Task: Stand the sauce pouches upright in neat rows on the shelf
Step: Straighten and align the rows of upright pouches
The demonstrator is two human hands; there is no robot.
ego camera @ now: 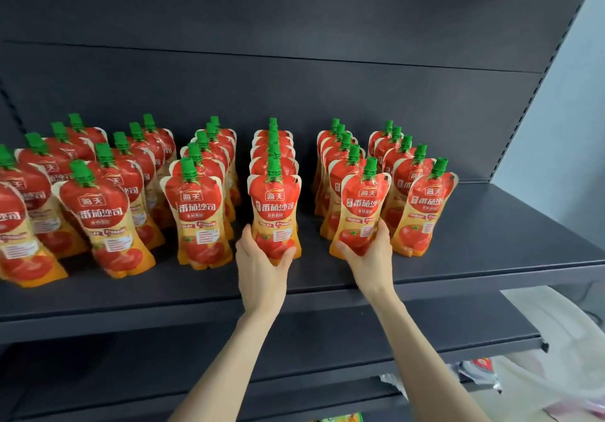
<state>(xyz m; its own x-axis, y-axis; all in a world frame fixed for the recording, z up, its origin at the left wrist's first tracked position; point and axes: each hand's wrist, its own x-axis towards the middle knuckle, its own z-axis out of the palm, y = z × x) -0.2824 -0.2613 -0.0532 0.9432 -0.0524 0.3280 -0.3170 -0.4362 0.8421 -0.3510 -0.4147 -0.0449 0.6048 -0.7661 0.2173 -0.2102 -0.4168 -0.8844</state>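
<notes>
On the shelf [491, 245], left hand [262, 274] and right hand [373, 258] are curling fingers [289, 254] round soft, probably floppy pouches [274, 212], low down.

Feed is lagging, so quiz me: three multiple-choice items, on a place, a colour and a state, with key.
1. The left grip holds a pouch where?
A. Front of the third row from the right.
B. Back of the leftmost row.
C. Flat at far right.
2. What colour are the pouch caps?
A. White.
B. Green.
C. Black.
3. What is the right grip doing?
A. Hanging idle.
B. Resting flat, open.
C. Holding a front pouch.
Key: 1 A, two rows stand to its right; 2 B, all in view are green; 3 C, fingers curl round the pouch's base.
</notes>
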